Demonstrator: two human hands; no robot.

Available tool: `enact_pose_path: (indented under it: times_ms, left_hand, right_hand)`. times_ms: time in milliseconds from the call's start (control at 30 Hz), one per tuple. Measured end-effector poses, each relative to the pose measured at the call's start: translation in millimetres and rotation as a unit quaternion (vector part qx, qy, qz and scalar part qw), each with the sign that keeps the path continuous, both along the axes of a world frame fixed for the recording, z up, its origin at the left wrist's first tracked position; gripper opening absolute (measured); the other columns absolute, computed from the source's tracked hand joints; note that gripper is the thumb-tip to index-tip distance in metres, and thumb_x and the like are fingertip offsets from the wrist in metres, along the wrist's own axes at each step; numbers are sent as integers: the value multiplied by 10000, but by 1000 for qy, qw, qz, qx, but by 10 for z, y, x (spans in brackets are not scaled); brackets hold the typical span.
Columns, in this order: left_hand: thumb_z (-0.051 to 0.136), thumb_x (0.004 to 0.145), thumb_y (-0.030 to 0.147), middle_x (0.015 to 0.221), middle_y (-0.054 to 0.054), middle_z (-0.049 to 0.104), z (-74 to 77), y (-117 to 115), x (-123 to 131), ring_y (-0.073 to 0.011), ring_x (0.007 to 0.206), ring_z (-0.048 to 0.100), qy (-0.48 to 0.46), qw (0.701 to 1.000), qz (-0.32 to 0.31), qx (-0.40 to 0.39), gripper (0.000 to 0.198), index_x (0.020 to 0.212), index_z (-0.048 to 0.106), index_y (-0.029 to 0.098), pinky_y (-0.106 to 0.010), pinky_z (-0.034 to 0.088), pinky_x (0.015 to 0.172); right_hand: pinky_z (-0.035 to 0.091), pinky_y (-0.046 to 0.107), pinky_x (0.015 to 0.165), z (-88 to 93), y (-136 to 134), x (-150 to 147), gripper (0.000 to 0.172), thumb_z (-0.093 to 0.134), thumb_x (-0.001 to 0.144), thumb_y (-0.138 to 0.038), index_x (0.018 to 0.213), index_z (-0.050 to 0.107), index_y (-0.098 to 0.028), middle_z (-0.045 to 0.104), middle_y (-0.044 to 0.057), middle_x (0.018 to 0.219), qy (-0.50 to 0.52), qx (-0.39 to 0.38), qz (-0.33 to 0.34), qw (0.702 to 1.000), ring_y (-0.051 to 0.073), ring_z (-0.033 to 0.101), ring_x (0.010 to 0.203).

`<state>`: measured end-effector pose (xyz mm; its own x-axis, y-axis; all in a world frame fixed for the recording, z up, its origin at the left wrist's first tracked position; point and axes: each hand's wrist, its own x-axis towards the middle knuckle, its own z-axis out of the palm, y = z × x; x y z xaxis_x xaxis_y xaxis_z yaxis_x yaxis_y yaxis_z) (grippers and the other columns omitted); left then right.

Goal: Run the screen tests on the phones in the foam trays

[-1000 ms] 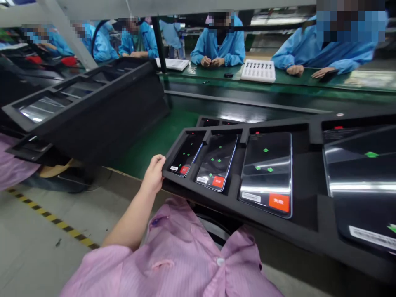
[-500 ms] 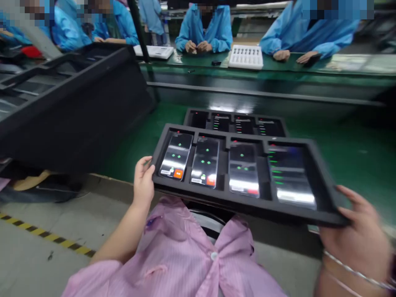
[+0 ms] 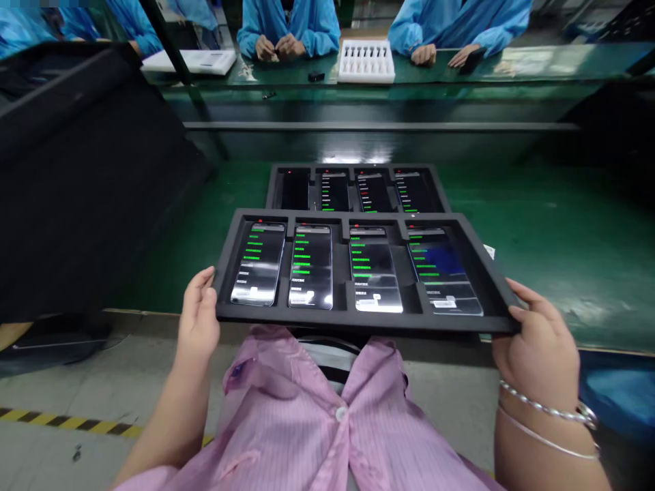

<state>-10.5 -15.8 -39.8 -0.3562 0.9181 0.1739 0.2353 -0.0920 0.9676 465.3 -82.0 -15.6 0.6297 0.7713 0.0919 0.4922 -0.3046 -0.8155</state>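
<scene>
My left hand (image 3: 200, 312) grips the left edge of a black tray (image 3: 327, 320), thumb on the rim. The tray's right corner is held by my right hand (image 3: 540, 331), which has bracelets at the wrist. Several phones lie face up in its compartments, among them a leftmost phone (image 3: 259, 262) and a rightmost phone (image 3: 445, 273), their screens lit with green and white text lines. Behind it, partly covered by the held tray, a second black tray (image 3: 441, 191) rests on the green table (image 3: 563, 252) with more lit phones.
Large black trays or boxes (image 3: 76, 184) rise on the left. A metal rail (image 3: 358, 127) crosses behind the table. Beyond it, people in blue sleeves sit at another bench, near a white tray (image 3: 366, 61) of small parts. A dark object stands at the far right.
The held tray has become more level and sits further left in view, both hands still on it. The phone screens changed from green diamonds to text lines on three phones. The view has shifted right.
</scene>
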Motion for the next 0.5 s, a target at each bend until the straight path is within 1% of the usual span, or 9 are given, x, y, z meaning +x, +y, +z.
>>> enact_pose_path:
  times_ms: [67,133,200,233,300,333,400,433,500]
  left_hand:
    - [592,1019,496,1518,-123,575,114,-77,-54,-294,1465,503,81,995,-50,12,463,1415,572,256,-466,351,1265]
    - [631,999,454,1590,-128,508,287,-149,-31,-331,1526,418,205,974,-87,31,489,1448,554,274,-548,291,1290]
    - [651,985,434,1628,-116,460,473,-213,88,-365,1552,359,332,933,-127,58,474,1434,576,300,-617,244,1293]
    - [644,989,445,1632,-114,451,552,-242,177,-379,1545,359,381,909,-157,69,459,1426,587,314,-649,228,1287]
    - [620,1002,517,1636,-132,433,653,-291,384,-406,1510,389,450,860,-227,78,473,1436,591,333,-711,206,1268]
    - [619,995,572,1637,-150,423,670,-305,488,-422,1489,404,478,836,-257,77,514,1449,590,333,-739,199,1256]
    - [639,948,678,1629,-196,414,646,-285,664,-460,1447,429,526,797,-287,73,636,1461,600,306,-794,201,1221]
    - [653,919,715,1611,-216,430,613,-240,731,-478,1418,450,542,785,-292,70,687,1453,614,286,-820,215,1198]
    - [680,877,749,1570,-228,475,543,-67,813,-506,1374,481,559,774,-293,49,728,1425,644,270,-863,235,1152]
  right_hand:
    - [530,582,1039,85,-47,-39,611,569,913,-507,1471,571,-259,645,164,1385,-40,25,-14,999,401,642,1249]
    - [439,599,1159,223,-68,-117,609,670,904,-471,1477,586,-284,618,155,1434,-156,74,10,985,401,565,1364]
    - [423,598,1181,368,-65,-249,547,664,945,-430,1471,586,-303,604,156,1440,-254,106,103,956,384,545,1388]
    - [426,611,1175,426,-59,-332,495,629,976,-431,1452,593,-300,593,165,1439,-277,100,171,940,383,547,1383]
    - [399,688,1164,481,-47,-514,424,540,1031,-491,1382,632,-272,563,190,1436,-301,53,294,906,407,541,1372]
    - [365,742,1158,475,-38,-599,447,492,1048,-537,1359,648,-257,534,203,1454,-317,25,335,887,426,529,1373]
    - [303,829,1129,407,7,-730,541,403,1064,-617,1344,672,-240,488,224,1484,-355,-11,370,859,457,516,1363]
    - [305,852,1102,357,54,-768,580,374,1064,-647,1342,682,-241,482,230,1486,-369,-23,372,852,467,519,1348]
    - [335,874,1043,271,207,-794,622,372,1046,-701,1323,707,-257,489,234,1479,-384,-47,373,843,490,522,1322]
